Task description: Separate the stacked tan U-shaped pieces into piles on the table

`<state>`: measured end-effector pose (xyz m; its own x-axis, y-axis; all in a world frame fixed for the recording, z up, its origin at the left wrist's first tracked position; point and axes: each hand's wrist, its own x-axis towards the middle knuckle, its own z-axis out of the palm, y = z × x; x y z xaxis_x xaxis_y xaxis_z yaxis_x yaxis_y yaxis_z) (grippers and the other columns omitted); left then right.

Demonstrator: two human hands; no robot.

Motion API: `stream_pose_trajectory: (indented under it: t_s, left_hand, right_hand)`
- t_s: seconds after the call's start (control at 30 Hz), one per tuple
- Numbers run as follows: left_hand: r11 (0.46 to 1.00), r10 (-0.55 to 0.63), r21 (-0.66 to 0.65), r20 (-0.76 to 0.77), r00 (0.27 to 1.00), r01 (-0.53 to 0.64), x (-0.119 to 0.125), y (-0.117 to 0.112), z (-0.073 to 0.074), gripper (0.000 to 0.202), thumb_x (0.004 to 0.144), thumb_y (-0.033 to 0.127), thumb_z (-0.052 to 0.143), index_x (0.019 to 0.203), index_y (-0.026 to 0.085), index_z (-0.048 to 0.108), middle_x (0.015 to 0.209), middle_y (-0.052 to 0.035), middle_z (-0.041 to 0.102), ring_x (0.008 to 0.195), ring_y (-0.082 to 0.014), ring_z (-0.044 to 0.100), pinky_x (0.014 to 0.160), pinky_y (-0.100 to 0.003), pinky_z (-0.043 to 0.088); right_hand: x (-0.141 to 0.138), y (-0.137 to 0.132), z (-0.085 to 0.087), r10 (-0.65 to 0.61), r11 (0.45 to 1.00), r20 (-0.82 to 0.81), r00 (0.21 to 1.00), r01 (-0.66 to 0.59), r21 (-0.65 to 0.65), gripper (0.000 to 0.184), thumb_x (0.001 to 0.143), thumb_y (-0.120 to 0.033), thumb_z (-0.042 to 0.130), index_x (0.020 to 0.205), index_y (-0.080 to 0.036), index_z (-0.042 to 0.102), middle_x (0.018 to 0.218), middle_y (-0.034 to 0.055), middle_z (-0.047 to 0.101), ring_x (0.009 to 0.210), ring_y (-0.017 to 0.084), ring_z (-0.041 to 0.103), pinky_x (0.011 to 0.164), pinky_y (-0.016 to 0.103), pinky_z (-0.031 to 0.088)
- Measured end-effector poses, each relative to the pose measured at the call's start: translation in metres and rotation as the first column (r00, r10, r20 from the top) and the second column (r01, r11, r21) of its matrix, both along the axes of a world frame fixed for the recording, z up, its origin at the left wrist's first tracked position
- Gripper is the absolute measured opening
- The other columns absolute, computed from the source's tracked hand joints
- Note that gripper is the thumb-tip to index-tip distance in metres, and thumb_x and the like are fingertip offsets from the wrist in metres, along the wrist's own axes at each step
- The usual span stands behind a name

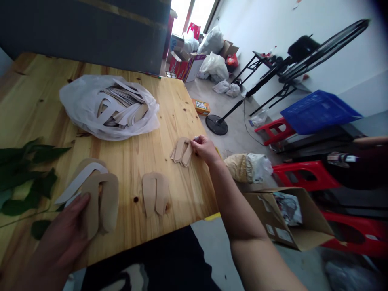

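Note:
My left hand (65, 234) is closed around beige U-shaped pads (109, 198), thumb on the face of the front one. Just behind them lie more such pads with white strips (87, 173). Toward the table's right edge my right hand (204, 149) pinches the edge of a small fanned stack of beige U-shaped pads (179, 151). Between my hands, a separate stack of U-shaped pads (150, 194) lies flat on the wood. Farther back sits an open white plastic bag (79, 101) full of white and beige curved pieces (124, 105).
The wooden table (178, 113) ends right beside my right hand. Green leaves (27, 173) spread over its left side. A floor fan (216, 124), an open cardboard box (273, 218), red stools (306, 176) and a blue crate (321, 111) stand to the right. Another person's arm (371, 140) shows at far right.

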<state>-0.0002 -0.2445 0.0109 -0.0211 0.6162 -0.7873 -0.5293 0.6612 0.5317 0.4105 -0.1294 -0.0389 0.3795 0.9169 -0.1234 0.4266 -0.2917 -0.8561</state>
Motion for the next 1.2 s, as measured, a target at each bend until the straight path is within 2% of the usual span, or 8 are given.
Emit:
stream_pose_trajectory:
  t_s: [0.13, 0.23, 0.4, 0.53, 0.7, 0.77, 0.93, 1.2]
  left_hand:
    - [0.997, 0.077, -0.008, -0.063, 0.995, -0.078, 0.014, 0.002, 0.015, 0.033, 0.095, 0.003, 0.046, 0.090, 0.020, 0.074, 0.078, 0.0008, 0.078, 0.058, -0.0143, 0.073, 0.065, -0.020, 0.065]
    - [0.997, 0.068, -0.018, -0.063, 0.996, -0.069, 0.019, 0.004, 0.020, 0.031, 0.095, 0.004, 0.047, 0.087, 0.019, 0.074, 0.076, -0.0011, 0.078, 0.057, -0.0161, 0.073, 0.059, -0.020, 0.064]
    - [0.999, 0.047, 0.005, 0.015, 0.999, -0.047, 0.009, 0.002, 0.006, 0.031, 0.091, 0.002, 0.051, 0.094, 0.020, 0.075, 0.079, -0.0016, 0.079, 0.061, -0.0186, 0.075, 0.060, -0.024, 0.065]
    - [0.997, 0.071, 0.008, 0.068, 0.995, -0.072, 0.002, 0.001, -0.005, 0.032, 0.087, -0.001, 0.057, 0.097, 0.023, 0.076, 0.084, 0.0009, 0.081, 0.065, -0.0176, 0.076, 0.065, -0.023, 0.065]
    - [0.995, 0.094, 0.021, 0.056, 0.994, -0.095, 0.005, 0.001, -0.002, 0.027, 0.087, 0.003, 0.057, 0.094, 0.021, 0.075, 0.082, -0.0018, 0.079, 0.064, -0.0172, 0.075, 0.061, -0.021, 0.064]
    - [0.994, 0.106, 0.021, 0.062, 0.992, -0.107, 0.006, 0.002, 0.000, 0.029, 0.088, 0.002, 0.054, 0.094, 0.022, 0.074, 0.079, -0.0022, 0.078, 0.064, -0.0170, 0.074, 0.058, -0.021, 0.063]
    - [0.990, 0.135, 0.024, 0.043, 0.990, -0.136, 0.004, -0.002, 0.000, 0.027, 0.088, 0.004, 0.056, 0.096, 0.023, 0.073, 0.077, -0.0034, 0.076, 0.071, -0.0204, 0.076, 0.056, -0.023, 0.063]
    - [0.991, 0.117, 0.062, 0.060, 0.991, -0.120, -0.002, -0.013, 0.005, 0.019, 0.085, 0.006, 0.062, 0.091, 0.020, 0.072, 0.079, -0.0034, 0.076, 0.073, -0.0195, 0.076, 0.059, -0.022, 0.061]
  right_hand:
    - [-0.005, -0.020, 0.013, -0.042, 0.993, 0.154, 0.987, 0.025, 0.115, 0.035, 0.077, -0.053, 0.071, 0.085, -0.022, 0.057, 0.077, 0.0015, 0.060, 0.068, 0.017, 0.056, 0.061, 0.029, 0.043]
    - [-0.016, -0.048, 0.021, 0.039, 0.994, 0.135, 0.990, -0.053, 0.100, 0.034, 0.083, -0.055, 0.067, 0.087, -0.022, 0.059, 0.075, 0.0020, 0.062, 0.067, 0.018, 0.058, 0.062, 0.030, 0.044]
    - [-0.047, -0.094, 0.029, 0.144, 0.989, 0.111, 0.983, -0.145, -0.005, 0.027, 0.087, -0.049, 0.066, 0.086, -0.023, 0.062, 0.074, 0.0021, 0.065, 0.065, 0.018, 0.061, 0.060, 0.029, 0.045]
    - [-0.079, -0.124, 0.031, 0.219, 0.970, -0.004, 0.976, -0.219, -0.111, 0.026, 0.087, -0.047, 0.069, 0.097, -0.024, 0.064, 0.081, 0.0045, 0.069, 0.071, 0.020, 0.068, 0.062, 0.031, 0.052]
    - [-0.106, -0.153, 0.027, 0.223, 0.950, -0.182, 0.958, -0.256, -0.181, 0.035, 0.088, -0.049, 0.069, 0.111, -0.025, 0.061, 0.087, 0.0039, 0.067, 0.069, 0.021, 0.070, 0.059, 0.033, 0.055]
    - [-0.113, -0.158, 0.026, 0.209, 0.954, -0.142, 0.968, -0.233, -0.189, 0.039, 0.085, -0.049, 0.073, 0.113, -0.025, 0.060, 0.091, 0.0045, 0.065, 0.069, 0.021, 0.068, 0.057, 0.033, 0.054]
    - [-0.128, -0.153, 0.028, 0.240, 0.954, 0.099, 0.966, -0.215, -0.211, 0.046, 0.081, -0.046, 0.075, 0.118, -0.023, 0.059, 0.099, 0.0082, 0.063, 0.072, 0.022, 0.064, 0.059, 0.035, 0.051]
    - [-0.158, -0.117, 0.025, 0.361, 0.927, 0.394, 0.845, -0.281, -0.247, 0.036, 0.084, -0.033, 0.068, 0.117, -0.021, 0.059, 0.108, 0.0133, 0.065, 0.093, 0.029, 0.064, 0.077, 0.041, 0.049]
